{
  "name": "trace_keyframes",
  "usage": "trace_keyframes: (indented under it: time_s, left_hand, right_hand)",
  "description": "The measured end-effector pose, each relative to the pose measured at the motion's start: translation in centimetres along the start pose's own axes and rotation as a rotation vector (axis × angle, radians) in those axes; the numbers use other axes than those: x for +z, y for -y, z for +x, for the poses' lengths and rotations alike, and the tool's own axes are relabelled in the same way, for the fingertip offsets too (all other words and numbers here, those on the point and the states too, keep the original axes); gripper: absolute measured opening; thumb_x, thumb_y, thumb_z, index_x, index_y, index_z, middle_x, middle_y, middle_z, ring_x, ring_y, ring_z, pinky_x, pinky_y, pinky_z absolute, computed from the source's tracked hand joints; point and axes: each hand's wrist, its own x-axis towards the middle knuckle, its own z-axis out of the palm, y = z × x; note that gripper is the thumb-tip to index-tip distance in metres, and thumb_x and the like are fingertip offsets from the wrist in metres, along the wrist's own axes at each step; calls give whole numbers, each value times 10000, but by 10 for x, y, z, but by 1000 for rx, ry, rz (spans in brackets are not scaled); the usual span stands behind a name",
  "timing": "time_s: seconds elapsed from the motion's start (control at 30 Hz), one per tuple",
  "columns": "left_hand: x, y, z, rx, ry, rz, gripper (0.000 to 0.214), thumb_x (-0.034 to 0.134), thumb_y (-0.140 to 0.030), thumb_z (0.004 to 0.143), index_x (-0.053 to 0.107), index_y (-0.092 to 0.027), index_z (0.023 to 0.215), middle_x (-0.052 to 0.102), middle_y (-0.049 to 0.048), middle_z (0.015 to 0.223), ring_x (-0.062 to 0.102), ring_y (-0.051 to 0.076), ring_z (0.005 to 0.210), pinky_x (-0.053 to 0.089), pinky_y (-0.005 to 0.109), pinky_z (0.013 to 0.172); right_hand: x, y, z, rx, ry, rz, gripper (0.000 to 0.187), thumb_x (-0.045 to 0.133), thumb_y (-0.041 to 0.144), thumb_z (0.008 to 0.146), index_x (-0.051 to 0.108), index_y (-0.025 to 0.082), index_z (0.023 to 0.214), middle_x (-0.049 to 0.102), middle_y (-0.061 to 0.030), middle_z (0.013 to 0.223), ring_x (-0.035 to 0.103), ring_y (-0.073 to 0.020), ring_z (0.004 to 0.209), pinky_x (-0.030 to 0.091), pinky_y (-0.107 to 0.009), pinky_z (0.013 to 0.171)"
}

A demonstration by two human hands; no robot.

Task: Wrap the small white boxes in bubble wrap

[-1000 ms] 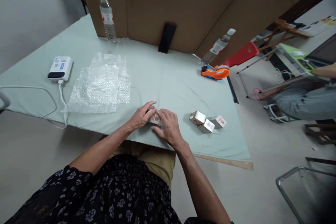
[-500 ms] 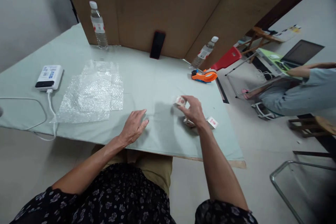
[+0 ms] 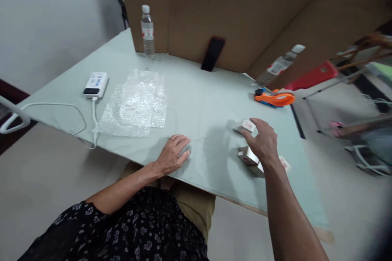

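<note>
My right hand (image 3: 263, 140) has its thumb and fingers around one end of a small white box (image 3: 247, 125) with a pinkish print. The box is low over the table or touching it; I cannot tell which. Just below that hand, more small boxes (image 3: 248, 155) stand close together, partly hidden by my wrist. Another white box (image 3: 284, 164) shows past the right side of my wrist. My left hand (image 3: 172, 155) rests near the table's front edge, fingers stretched and thumb apart, holding nothing. Left of it lie overlapping sheets of clear bubble wrap (image 3: 134, 106).
An orange tape dispenser (image 3: 275, 98) sits at the right edge, near a leaning water bottle (image 3: 280, 65). Another bottle (image 3: 148, 34) and a phone (image 3: 213, 54) stand against the cardboard screen (image 3: 196, 8). A power bank (image 3: 96, 84) with a white cable lies left.
The view has turned, so the table sits further right in the picture. My right hand has carried the small box slightly nearer the other boxes. My left hand stays near the front edge.
</note>
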Motion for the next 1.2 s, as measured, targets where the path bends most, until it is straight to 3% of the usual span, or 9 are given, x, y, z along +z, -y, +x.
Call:
trace_keyframes:
  time_s: [0.17, 0.37, 0.43, 0.53, 0.67, 0.83, 1.0, 1.1, 1.2]
  left_hand:
    - [-39, 7, -20, -8, -111, 112, 272, 553, -202, 901, 651, -186, 1155, 651, 124, 1182, 564, 271, 1180, 485, 479, 1027]
    - [-98, 36, -54, -150, -302, 357, 239, 562, -174, 888, 664, -184, 1104, 642, 114, 1124, 574, 270, 1124, 480, 479, 1009]
    - [-110, 42, -65, -228, -359, 395, 237, 559, -185, 886, 671, -168, 1095, 637, 125, 1116, 573, 278, 1114, 482, 477, 996]
    - [-120, 42, -79, -358, -419, 292, 208, 553, -209, 877, 684, -161, 1032, 640, 111, 1042, 599, 261, 1050, 510, 438, 945]
    - [-125, 31, -85, -683, -406, -189, 199, 630, -324, 836, 679, -154, 927, 652, 69, 897, 646, 216, 854, 553, 354, 782]
    - [-138, 25, -78, -1084, -390, -1078, 430, 614, -462, 841, 638, -88, 1052, 691, 145, 980, 678, 229, 828, 575, 325, 627]
    - [-144, 26, -78, -1104, -547, -1160, 286, 615, -260, 854, 621, -76, 1074, 699, 142, 979, 694, 203, 812, 586, 292, 629]
    - [-143, 23, -81, -1112, -574, -1180, 240, 596, -215, 865, 619, -72, 1056, 695, 134, 951, 700, 199, 807, 598, 297, 655]
    - [-148, 22, -79, -1121, -549, -1224, 281, 585, -264, 895, 589, -76, 1104, 681, 189, 1082, 707, 249, 929, 615, 337, 703]
  right_hand:
    - [31, 92, -24, -225, 81, 325, 205, 606, 330, 848, 720, 227, 985, 728, -111, 1064, 665, -304, 1018, 503, -528, 957]
    - [77, 218, -35, -84, 529, 682, 263, 542, 266, 897, 696, 214, 1103, 739, -32, 883, 665, -160, 688, 528, -306, 688]
    - [88, 254, -38, -184, 676, 571, 389, 582, 245, 892, 618, 245, 1280, 736, -9, 865, 666, -163, 727, 506, -295, 717]
    - [103, 296, -42, -424, 687, 218, 383, 584, 206, 901, 618, 252, 1280, 735, -50, 947, 662, -201, 816, 465, -300, 719]
    - [112, 310, -39, -526, 515, 79, 264, 445, 174, 977, 704, 225, 988, 718, -70, 998, 643, -190, 842, 421, -292, 720]
    - [93, 279, -36, -481, 259, 138, 263, 419, 212, 1010, 681, 223, 1006, 699, -57, 977, 619, -173, 836, 409, -284, 722]
    - [104, 290, -48, -711, 273, 39, 240, 599, 295, 922, 639, 183, 1130, 656, -118, 1134, 579, -236, 905, 402, -348, 752]
    - [128, 312, -48, -792, 264, -19, 134, 545, 185, 929, 659, 174, 998, 660, -122, 1122, 556, -233, 882, 380, -367, 751]
    - [135, 317, -42, -790, 166, -4, 199, 474, 107, 940, 651, 186, 894, 681, -94, 1068, 534, -205, 823, 349, -359, 726]
